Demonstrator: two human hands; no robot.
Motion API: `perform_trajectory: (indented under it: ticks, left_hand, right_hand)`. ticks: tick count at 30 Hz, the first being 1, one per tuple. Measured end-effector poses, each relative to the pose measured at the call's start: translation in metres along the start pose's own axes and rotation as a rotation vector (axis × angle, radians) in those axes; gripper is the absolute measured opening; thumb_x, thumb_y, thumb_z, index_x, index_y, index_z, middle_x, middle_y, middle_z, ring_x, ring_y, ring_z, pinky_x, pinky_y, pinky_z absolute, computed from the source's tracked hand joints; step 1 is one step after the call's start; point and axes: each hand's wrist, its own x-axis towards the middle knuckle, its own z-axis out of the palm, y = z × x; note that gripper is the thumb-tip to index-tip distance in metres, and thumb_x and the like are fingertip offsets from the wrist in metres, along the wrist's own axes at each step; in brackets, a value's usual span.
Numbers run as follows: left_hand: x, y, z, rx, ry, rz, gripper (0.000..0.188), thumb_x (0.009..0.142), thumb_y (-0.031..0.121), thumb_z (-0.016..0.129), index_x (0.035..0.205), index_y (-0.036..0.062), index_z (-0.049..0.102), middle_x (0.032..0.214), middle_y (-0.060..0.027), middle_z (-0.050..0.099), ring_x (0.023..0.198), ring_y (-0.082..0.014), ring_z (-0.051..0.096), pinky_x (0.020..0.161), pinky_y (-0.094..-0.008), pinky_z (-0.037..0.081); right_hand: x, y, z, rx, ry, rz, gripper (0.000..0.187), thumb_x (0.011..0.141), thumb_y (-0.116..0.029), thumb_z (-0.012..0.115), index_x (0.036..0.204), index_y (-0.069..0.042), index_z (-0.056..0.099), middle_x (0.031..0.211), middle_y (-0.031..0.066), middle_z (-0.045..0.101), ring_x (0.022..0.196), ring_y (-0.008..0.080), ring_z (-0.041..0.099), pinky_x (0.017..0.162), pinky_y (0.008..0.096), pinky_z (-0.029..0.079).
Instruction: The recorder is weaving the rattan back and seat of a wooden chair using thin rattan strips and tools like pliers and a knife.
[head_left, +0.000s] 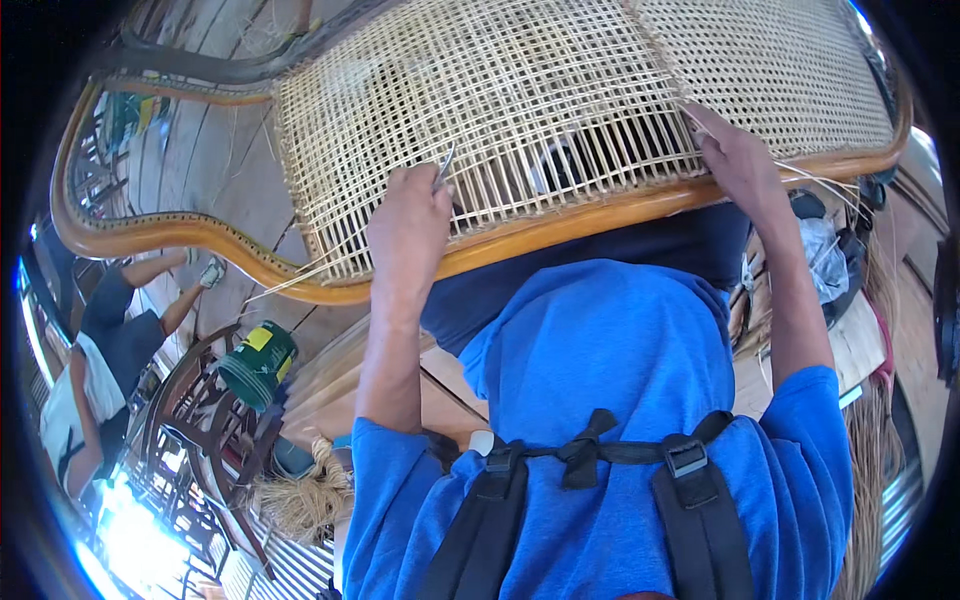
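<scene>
A woven cane panel point(470, 90) is stretched on a curved, varnished wooden frame point(540, 232) lying across my lap. Along the near edge, the weave is looser, with upright cane strands point(610, 150) and dark gaps between them. My left hand point(408, 225) rests over the near rail, closed round a thin, silvery pointed tool point(446, 163) whose tip sticks up above the weave. At the right end of the loose rows, my right hand point(738, 165) pinches at a cane strand, its fingertips against the panel. Loose strand ends point(825, 182) stick out beyond that wrist.
The frame's bare left arm point(160, 232) has a row of small holes. Left of me stand a green bucket point(258, 365), dark wooden chair frames point(190, 400) and a bundle of fibre point(310, 495). Another person point(100, 350) is at far left. Plastic bags point(822, 260) lie at right.
</scene>
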Motion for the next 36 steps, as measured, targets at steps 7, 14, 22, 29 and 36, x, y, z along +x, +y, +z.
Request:
perform_trajectory:
  ticks: [7, 14, 22, 29, 36]
  left_hand:
    - [0.016, 0.004, -0.010, -0.115, -0.154, -0.076, 0.018, 0.084, 0.018, 0.050, 0.091, 0.0030, 0.057, 0.085, -0.0188, 0.058, 0.077, -0.0360, 0.059, 0.067, -0.0445, 0.046]
    - [0.041, 0.007, -0.002, -0.198, -0.358, -0.014, 0.037, 0.079, 0.037, 0.064, 0.073, 0.0010, 0.057, 0.059, -0.0134, 0.054, 0.055, -0.0265, 0.053, 0.056, -0.0374, 0.041]
    - [0.048, 0.005, 0.006, -0.227, -0.379, -0.041, 0.038, 0.080, 0.039, 0.063, 0.072, 0.0023, 0.059, 0.057, -0.0104, 0.053, 0.052, -0.0232, 0.051, 0.054, -0.0358, 0.040]
    - [0.053, 0.000, 0.010, -0.226, -0.416, -0.026, 0.040, 0.083, 0.039, 0.058, 0.070, 0.0012, 0.059, 0.060, -0.0143, 0.054, 0.055, -0.0283, 0.052, 0.056, -0.0386, 0.040]
    - [0.055, 0.001, 0.009, -0.253, -0.448, -0.028, 0.040, 0.083, 0.037, 0.058, 0.068, -0.0005, 0.057, 0.054, -0.0133, 0.050, 0.051, -0.0258, 0.048, 0.053, -0.0374, 0.039]
  right_hand:
    - [0.002, 0.007, -0.010, 0.767, 0.205, 0.365, 0.022, 0.087, -0.020, 0.055, 0.092, 0.001, 0.061, 0.062, 0.0001, 0.051, 0.056, 0.0097, 0.049, 0.053, 0.0282, 0.042]
    - [0.028, 0.019, -0.013, 0.282, 0.234, 0.192, 0.022, 0.081, -0.021, 0.059, 0.081, 0.001, 0.058, 0.060, 0.0053, 0.050, 0.055, 0.0125, 0.049, 0.053, 0.0296, 0.041]
    - [0.038, -0.007, -0.011, 0.123, 0.045, 0.244, 0.039, 0.077, -0.038, 0.061, 0.086, 0.000, 0.062, 0.076, 0.0202, 0.062, 0.074, 0.0354, 0.061, 0.068, 0.0430, 0.046]
    - [0.045, -0.015, -0.014, 0.085, -0.033, 0.339, 0.040, 0.076, -0.039, 0.061, 0.083, 0.000, 0.062, 0.076, 0.0207, 0.062, 0.076, 0.0375, 0.060, 0.068, 0.0448, 0.045]
    - [0.052, 0.016, -0.015, 0.476, -0.130, 0.316, 0.036, 0.079, -0.031, 0.064, 0.072, 0.002, 0.054, 0.054, 0.0071, 0.045, 0.051, 0.0155, 0.041, 0.050, 0.0346, 0.037]
